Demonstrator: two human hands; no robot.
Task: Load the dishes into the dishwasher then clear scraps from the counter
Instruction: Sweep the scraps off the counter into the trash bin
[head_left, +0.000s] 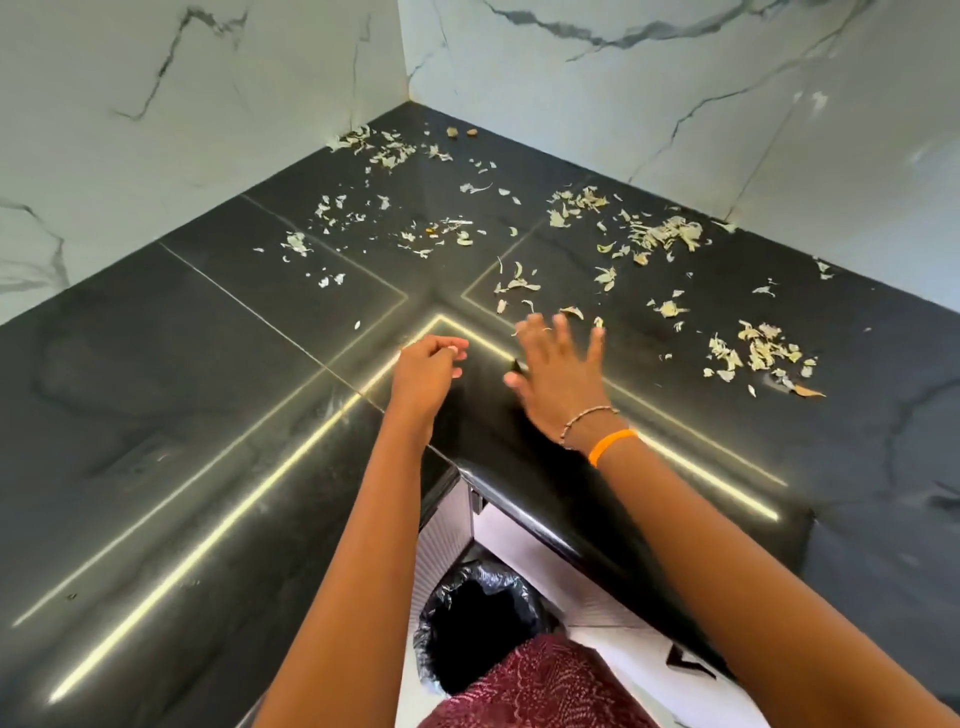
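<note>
Black stone counter (156, 415) strewn with scraps (660, 234), marble walls (182, 78) behind.

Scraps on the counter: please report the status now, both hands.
Right hand open, fingers spread at nearest scraps. Left hand loosely curled, contents unclear. Scraps all over counter corner. Lined bin below edge, path unobstructed.

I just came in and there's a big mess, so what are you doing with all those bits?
A person is cleaning leafy scraps off the black counter. The right hand is open and flat just above the counter, near the closest scraps. The left hand is curled beside it; whether it holds anything is hard to tell. Most scraps are not yet cleared and lie scattered toward the corner. A bin with a black bag stands below the counter edge.
</note>
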